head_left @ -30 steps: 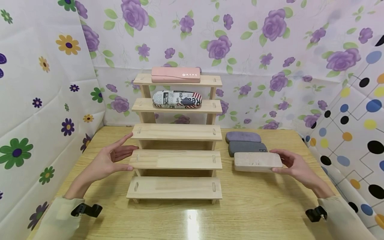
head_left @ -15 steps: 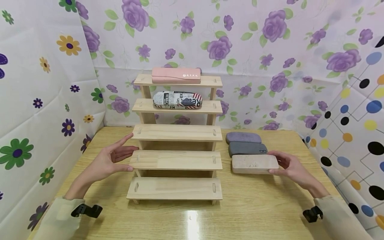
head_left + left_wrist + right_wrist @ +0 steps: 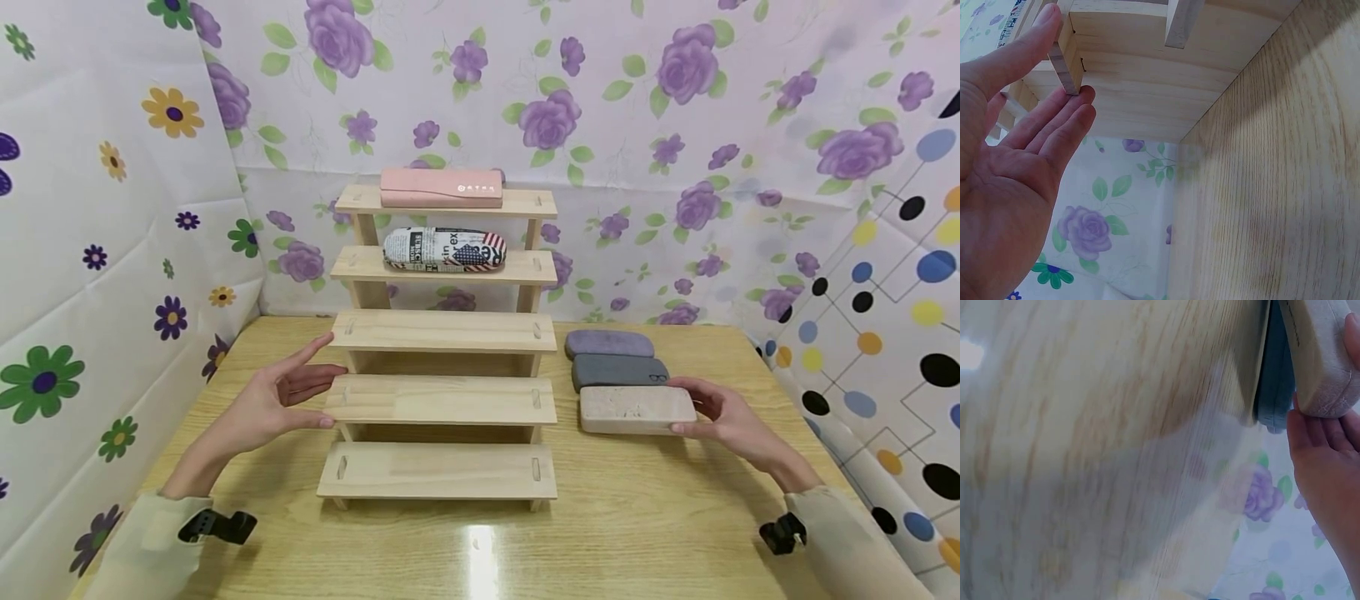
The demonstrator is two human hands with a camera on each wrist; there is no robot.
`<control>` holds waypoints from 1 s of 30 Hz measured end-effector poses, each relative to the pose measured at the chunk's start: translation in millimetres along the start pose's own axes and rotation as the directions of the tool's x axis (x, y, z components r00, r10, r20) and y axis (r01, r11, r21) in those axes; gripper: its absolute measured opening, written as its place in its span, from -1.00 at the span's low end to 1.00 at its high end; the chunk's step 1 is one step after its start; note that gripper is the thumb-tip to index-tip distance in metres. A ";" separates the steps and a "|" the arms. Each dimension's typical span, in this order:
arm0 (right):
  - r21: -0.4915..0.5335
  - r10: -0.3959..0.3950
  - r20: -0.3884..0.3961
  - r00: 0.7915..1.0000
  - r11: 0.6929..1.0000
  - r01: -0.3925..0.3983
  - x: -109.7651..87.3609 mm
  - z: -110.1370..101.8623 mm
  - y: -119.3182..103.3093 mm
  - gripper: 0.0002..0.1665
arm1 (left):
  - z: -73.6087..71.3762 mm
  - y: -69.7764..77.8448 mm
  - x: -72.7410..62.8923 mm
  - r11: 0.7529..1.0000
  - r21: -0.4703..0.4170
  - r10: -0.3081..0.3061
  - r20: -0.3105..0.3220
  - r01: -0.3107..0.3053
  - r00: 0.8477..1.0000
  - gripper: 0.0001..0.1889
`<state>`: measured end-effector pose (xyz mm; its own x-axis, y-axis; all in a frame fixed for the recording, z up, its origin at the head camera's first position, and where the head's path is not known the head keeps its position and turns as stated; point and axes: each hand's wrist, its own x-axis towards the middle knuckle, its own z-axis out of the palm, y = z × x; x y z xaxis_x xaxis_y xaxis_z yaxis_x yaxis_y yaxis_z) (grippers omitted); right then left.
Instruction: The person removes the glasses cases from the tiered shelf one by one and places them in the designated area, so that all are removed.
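My left hand (image 3: 262, 404) holds the left side of a five-step wooden display rack (image 3: 442, 329). Its index fingertip is at the middle step, its thumb at the step below. In the left wrist view the thumb and fingers lie either side of a board end (image 3: 1067, 62). My right hand (image 3: 738, 425) grips the right end of a beige glasses case (image 3: 633, 408), thumb in front and fingers behind. Directly behind that case lies a dark grey glasses case (image 3: 611, 371) with a small glasses mark, and beyond it a purple-grey one (image 3: 607, 342).
A pink glasses case (image 3: 435, 188) sits on the top step, and a newspaper-and-flag print case (image 3: 442, 250) on the second. The wooden table (image 3: 615, 533) ends at a flowered cloth backdrop (image 3: 637, 200). A dotted cloth (image 3: 885, 300) hangs at the right.
My right hand has moved a little left and down with the beige glasses case, which now sits square in front of the grey one. The left hand has stayed on the rack.
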<state>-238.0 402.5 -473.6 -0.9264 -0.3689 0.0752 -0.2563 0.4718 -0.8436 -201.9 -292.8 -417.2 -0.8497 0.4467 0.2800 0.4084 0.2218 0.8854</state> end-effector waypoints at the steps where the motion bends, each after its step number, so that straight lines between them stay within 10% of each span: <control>1: -0.014 0.005 0.001 1.000 1.000 -0.005 0.0 -0.2 -0.1 -0.15 | 0.0 0.1 -0.1 1.000 -0.001 -0.001 0.001 0.001 1.000 0.17; 30: -0.294 -0.114 0.031 0.993 0.948 0.118 12.7 -3.1 12.0 -0.19 | 0.1 0.3 -0.4 1.000 0.012 -0.010 -0.003 0.010 1.000 0.16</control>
<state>-253.7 405.9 -481.1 -0.8821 -0.4448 0.1548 -0.4338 0.6395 -0.6346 -201.4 -292.8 -417.1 -0.8548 0.4415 0.2726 0.4039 0.2363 0.8837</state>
